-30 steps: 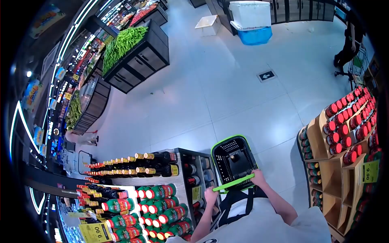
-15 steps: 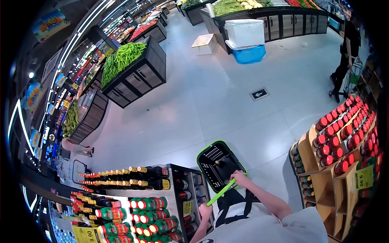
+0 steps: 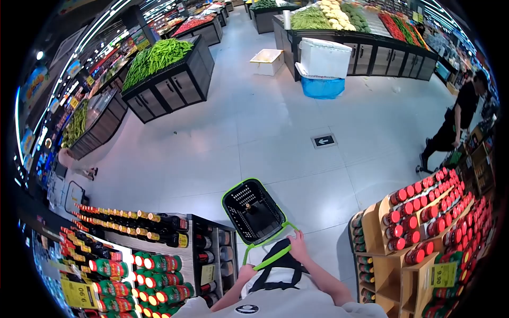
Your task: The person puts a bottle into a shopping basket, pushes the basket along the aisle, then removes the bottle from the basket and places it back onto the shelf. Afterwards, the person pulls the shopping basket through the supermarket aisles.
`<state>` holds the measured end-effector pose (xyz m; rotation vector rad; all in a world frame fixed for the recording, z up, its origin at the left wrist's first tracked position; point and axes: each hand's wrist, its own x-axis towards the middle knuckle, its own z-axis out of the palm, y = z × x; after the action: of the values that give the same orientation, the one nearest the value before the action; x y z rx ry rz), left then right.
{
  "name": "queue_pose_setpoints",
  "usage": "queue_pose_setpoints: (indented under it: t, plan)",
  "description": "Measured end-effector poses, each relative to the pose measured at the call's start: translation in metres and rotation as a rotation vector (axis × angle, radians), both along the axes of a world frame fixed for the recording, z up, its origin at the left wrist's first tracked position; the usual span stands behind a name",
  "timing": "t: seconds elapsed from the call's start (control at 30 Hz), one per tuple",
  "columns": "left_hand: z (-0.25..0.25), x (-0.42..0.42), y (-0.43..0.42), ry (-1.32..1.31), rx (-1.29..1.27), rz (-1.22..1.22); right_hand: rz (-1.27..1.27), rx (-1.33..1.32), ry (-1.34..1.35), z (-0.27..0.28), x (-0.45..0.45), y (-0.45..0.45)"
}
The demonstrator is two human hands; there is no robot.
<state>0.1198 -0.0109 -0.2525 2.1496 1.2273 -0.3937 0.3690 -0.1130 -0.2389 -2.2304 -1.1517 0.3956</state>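
A black shopping basket [image 3: 233, 214] with a bright green rim hangs or stands in front of my body; I cannot tell whether it touches the floor. Inside it lies a dark bottle-like item [image 3: 249, 208], too small to name. Its green handle [image 3: 273, 258] slants across just before my waist. My left hand [image 3: 246, 272] is closed around the handle's left end. At the handle's right end, my right hand [image 3: 298, 246] is closed on the green bar, its fingers partly hidden.
Left of me stands a shelf of dark sauce bottles [image 3: 172, 222] and green-labelled bottles [image 3: 164, 262]. To my right, a wooden rack [image 3: 389, 259] holds red-lidded jars [image 3: 408, 222]. Ahead are vegetable stands [image 3: 169, 93], foam boxes [image 3: 323, 58] and a person [image 3: 458, 116] with a cart.
The view has swung, so the shelves and basket appear farther left. My hands and the handle sit lower and closer to my body. The person at the right has shifted and leans forward.
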Motion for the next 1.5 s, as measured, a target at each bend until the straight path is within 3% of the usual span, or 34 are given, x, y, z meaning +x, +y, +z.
queue_pose_setpoints:
  t: [0.3, 0.37, 0.43, 0.5, 0.63, 1.1, 1.5]
  plan:
    - [-0.028, 0.057, 0.043, 0.007, 0.029, 0.075, 0.273, -0.136, -0.072, -0.015, 0.076, 0.087]
    - [-0.044, 0.072, 0.061, 0.034, 0.036, 0.092, 0.212, -0.117, -0.059, -0.015, 0.088, 0.103]
    - [-0.015, 0.094, 0.079, 0.035, 0.041, 0.162, 0.277, -0.105, -0.022, -0.026, 0.107, 0.124]
    - [-0.022, 0.107, 0.091, 0.031, 0.027, 0.222, 0.437, -0.182, -0.213, -0.042, 0.128, 0.151]
    - [-0.007, 0.131, 0.123, 0.008, 0.046, 0.306, 0.66, -0.326, -0.207, -0.034, 0.158, 0.205]
    - [0.007, 0.211, 0.193, -0.029, 0.091, 0.537, 0.96, -0.228, -0.206, -0.037, 0.243, 0.34]
    - [-0.012, 0.349, 0.221, -0.028, 0.129, 0.768, 1.232, -0.182, -0.231, -0.043, 0.359, 0.443]
